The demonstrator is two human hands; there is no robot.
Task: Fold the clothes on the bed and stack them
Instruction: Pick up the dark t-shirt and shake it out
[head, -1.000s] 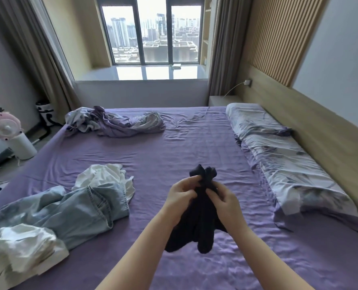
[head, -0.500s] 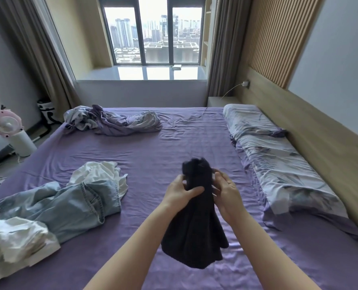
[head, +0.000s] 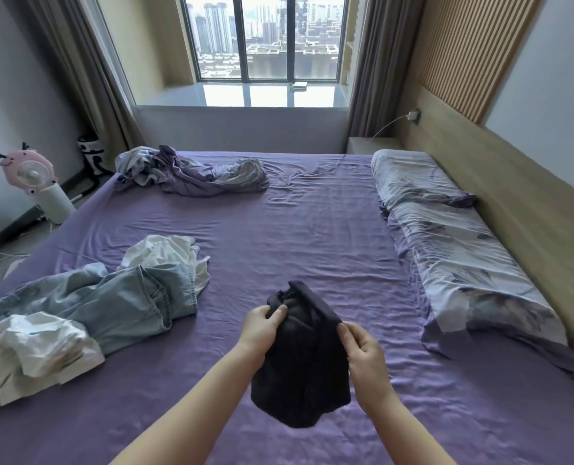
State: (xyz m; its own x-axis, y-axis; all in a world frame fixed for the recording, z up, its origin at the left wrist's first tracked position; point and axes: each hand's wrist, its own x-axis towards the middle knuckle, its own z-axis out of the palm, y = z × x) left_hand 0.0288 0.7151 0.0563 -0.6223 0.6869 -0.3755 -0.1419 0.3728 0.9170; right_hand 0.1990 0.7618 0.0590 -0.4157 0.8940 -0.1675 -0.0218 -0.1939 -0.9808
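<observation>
Holding a dark garment over the bed

Gripping the dark garment (head: 300, 357) from both sides, the left hand (head: 260, 330) and right hand (head: 362, 347) pinch its top edge above the bed (head: 312, 229). Left of the garment lie jeans (head: 117, 303) and white clothes (head: 168, 256).

Bed (head: 312, 229) fills frame centre. Jeans (head: 111, 303) lower left, crumpled bedding (head: 191, 174) upper left, pillows (head: 453, 250) along right edge, fan (head: 32, 172) far left beside bed.
</observation>
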